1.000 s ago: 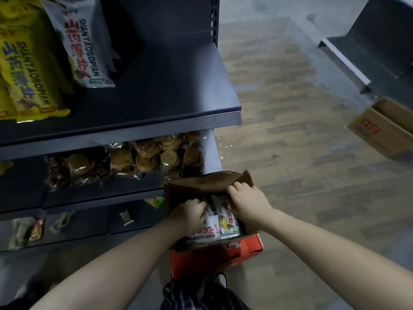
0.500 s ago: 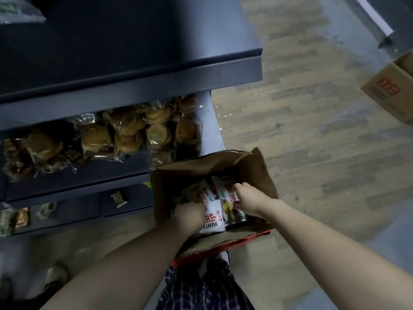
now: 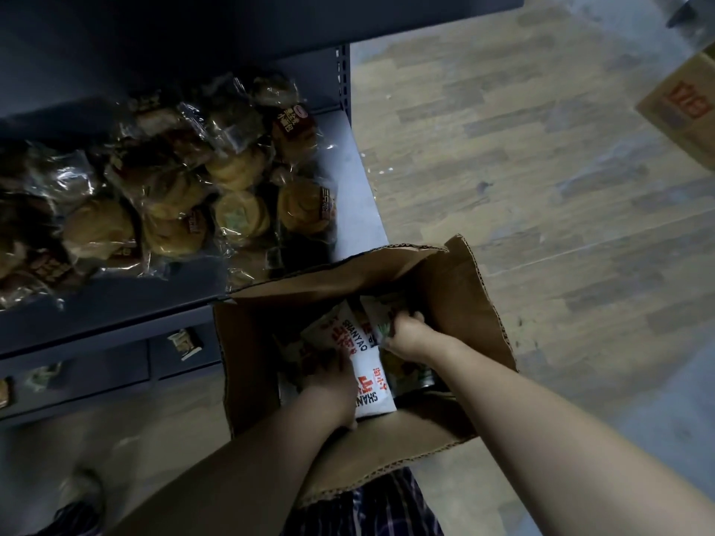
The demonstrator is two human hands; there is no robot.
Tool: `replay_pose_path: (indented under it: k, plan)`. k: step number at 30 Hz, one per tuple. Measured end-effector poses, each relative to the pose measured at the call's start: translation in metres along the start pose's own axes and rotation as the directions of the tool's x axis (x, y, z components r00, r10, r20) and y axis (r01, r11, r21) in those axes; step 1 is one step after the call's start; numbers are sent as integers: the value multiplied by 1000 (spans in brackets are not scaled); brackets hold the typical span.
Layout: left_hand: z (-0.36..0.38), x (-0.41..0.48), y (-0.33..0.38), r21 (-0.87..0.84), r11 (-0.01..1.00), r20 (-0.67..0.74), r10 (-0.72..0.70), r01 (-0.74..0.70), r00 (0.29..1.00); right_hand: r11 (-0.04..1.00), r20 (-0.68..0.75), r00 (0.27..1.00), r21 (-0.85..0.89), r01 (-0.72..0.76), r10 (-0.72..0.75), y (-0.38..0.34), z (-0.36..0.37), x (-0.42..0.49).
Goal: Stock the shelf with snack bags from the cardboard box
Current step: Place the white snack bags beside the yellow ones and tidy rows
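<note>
Pale wood-plank floor (image 3: 522, 168), worn and matte. At your left, dark grey sheet-metal shelf (image 3: 360, 210) with perforated upright; glossy clear-wrapped round buns (image 3: 240, 214) heaped on it. Open brown corrugated cardboard box (image 3: 464, 303) just beside shelf corner, flaps up. Inside lies crinkly white snack bag with red lettering (image 3: 373, 384); your left hand (image 3: 332, 384) curls round its left edge. Your right hand (image 3: 406, 334) grips neighbouring green-printed bag (image 3: 381, 315), fingers curled.

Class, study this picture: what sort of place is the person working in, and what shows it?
Probably a small shop or stockroom: dark metal shelving carries wrapped buns, and an open cardboard box holds printed snack bags.
</note>
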State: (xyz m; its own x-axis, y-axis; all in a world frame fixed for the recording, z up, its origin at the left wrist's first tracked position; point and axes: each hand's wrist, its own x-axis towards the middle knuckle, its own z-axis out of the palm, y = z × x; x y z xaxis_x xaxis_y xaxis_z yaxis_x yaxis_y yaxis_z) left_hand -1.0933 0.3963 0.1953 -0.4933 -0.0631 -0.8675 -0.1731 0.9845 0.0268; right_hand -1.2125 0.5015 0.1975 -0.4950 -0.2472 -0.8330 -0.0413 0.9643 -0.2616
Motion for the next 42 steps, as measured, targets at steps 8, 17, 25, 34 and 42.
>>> replay_pose_path:
  k: [8,17,25,34,42]
  plan:
    - [-2,1,6,90,996,-27,-18,20,999,999,8,999,25,-38,37,3,13,13]
    - [-18,34,-23,-301,949,124,131,-88,984,1000,-50,998,0,-25,25,0,9,21]
    - [-30,17,-38,-868,495,28,-29,39,999,957,-24,994,272,-98,108,-4,0,6]
    - [-69,-37,-44,-974,224,56,57,42,997,727,194,980,679,-103,-42,-3,-27,-45]
    - [-89,-105,-30,-971,-186,-207,355,-148,912,543,310,854,839,-38,-419,0,-59,-110]
